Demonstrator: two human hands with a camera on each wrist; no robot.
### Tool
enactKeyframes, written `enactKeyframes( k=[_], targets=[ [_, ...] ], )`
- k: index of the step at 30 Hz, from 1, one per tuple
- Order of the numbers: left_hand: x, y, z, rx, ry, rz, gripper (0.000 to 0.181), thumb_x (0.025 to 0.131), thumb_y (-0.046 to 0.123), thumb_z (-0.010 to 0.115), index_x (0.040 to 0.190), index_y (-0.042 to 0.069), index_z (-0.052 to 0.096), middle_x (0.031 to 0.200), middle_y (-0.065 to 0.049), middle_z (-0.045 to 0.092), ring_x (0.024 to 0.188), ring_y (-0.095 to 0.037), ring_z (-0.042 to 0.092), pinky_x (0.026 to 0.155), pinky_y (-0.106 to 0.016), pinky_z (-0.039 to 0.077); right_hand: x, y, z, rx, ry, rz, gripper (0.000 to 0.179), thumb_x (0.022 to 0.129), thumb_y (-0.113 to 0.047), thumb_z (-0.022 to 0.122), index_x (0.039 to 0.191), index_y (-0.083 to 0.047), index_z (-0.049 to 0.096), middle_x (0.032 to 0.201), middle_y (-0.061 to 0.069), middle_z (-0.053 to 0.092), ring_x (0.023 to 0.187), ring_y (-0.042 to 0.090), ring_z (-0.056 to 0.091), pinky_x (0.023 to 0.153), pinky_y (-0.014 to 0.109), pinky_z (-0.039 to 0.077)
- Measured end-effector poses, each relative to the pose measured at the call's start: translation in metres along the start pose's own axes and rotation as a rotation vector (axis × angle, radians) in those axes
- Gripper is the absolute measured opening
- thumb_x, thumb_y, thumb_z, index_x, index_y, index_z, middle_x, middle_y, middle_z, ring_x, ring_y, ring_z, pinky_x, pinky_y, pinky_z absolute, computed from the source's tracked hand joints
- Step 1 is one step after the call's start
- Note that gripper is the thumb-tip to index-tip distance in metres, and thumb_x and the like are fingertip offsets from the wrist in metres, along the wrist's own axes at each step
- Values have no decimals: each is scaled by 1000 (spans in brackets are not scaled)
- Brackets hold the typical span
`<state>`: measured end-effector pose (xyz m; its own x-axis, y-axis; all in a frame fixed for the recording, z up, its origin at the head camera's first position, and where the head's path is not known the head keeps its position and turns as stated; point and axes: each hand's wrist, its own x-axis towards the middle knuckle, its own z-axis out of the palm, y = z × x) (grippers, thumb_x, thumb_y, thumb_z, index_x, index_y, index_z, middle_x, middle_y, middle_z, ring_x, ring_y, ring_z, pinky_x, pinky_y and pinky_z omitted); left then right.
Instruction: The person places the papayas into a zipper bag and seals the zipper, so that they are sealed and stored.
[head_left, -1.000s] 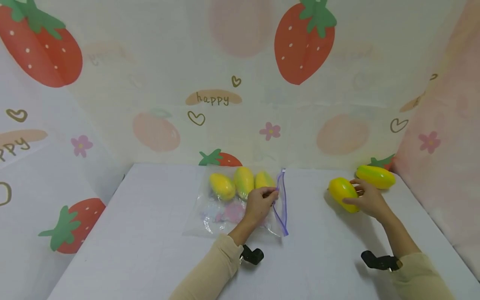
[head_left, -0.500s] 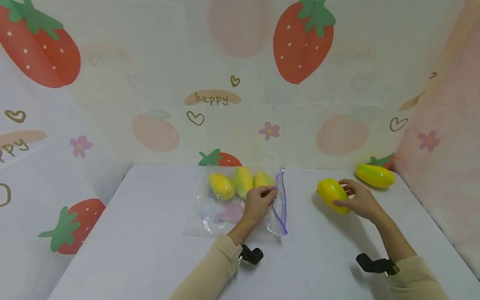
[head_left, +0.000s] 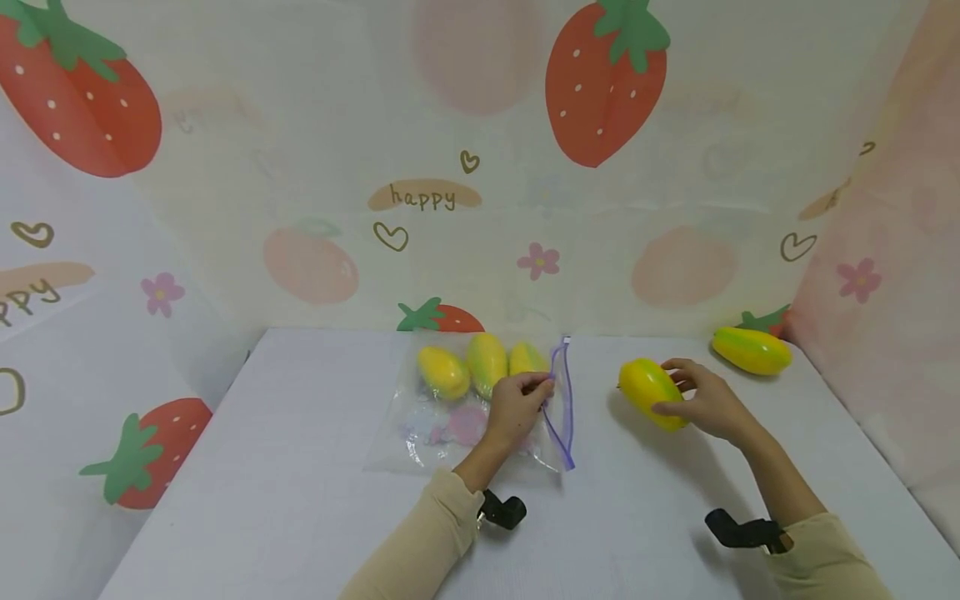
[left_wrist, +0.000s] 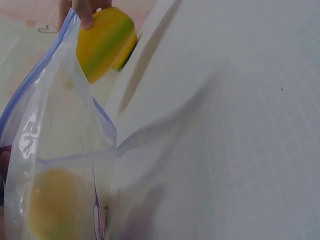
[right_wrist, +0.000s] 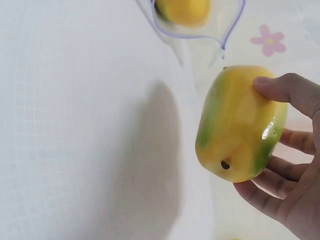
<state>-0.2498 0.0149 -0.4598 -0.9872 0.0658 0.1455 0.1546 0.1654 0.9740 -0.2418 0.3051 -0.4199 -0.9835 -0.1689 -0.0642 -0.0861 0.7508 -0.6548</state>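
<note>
My left hand (head_left: 517, 406) pinches the purple-edged mouth of a clear zip bag (head_left: 405, 442), holding it apart; in the left wrist view the bag's purple zip strip (left_wrist: 31, 85) arches up and the mouth gapes. Three yellow-green fruits (head_left: 444, 372) lie inside the bag. To the right, my right hand (head_left: 708, 406) grips a glossy yellow-green papaya (head_left: 647, 392) between thumb and fingers, raised above the table with its shadow below. The right wrist view shows the papaya (right_wrist: 240, 125) with a small dark spot on its near end.
Another yellow-green papaya (head_left: 752, 351) lies at the table's back right corner. The white table (head_left: 300, 517) meets strawberry-printed cloth walls (head_left: 442, 267) at the back and sides. Black camera mounts (head_left: 504, 510) stick out from both wrists.
My right hand has carried the papaya leftward, away from the one in the corner and closer to the bag's mouth. My left hand and the bag have stayed in place.
</note>
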Motion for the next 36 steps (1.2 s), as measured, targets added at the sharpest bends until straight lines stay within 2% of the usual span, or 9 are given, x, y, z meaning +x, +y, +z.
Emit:
enactKeyframes(
  k=[19,27,36],
  targets=[
    [-1,2,0,0,-7,16,25,93,16,66,105,-4,72,90,-15,73,71,-4,57,63,-13,49,0,-22,12,20,-33,-118,65,81,-26,78,134,-2,49,126,25,57,111,36,55,87,47,54],
    [1,3,-3,17,3,-9,21,93,20,66,103,3,75,90,-10,73,74,-7,58,66,-15,51,4,-38,20,30,-84,-146,64,80,-26,79,132,-1,50,122,22,59,109,34,56,84,43,57],
    [2,3,-1,16,-1,-11,23,93,19,66,103,1,74,88,-12,73,70,-7,56,64,-15,51,7,-46,31,32,-161,-187,62,78,-25,79,130,-4,53,127,19,57,107,29,56,87,41,56]
  ],
)
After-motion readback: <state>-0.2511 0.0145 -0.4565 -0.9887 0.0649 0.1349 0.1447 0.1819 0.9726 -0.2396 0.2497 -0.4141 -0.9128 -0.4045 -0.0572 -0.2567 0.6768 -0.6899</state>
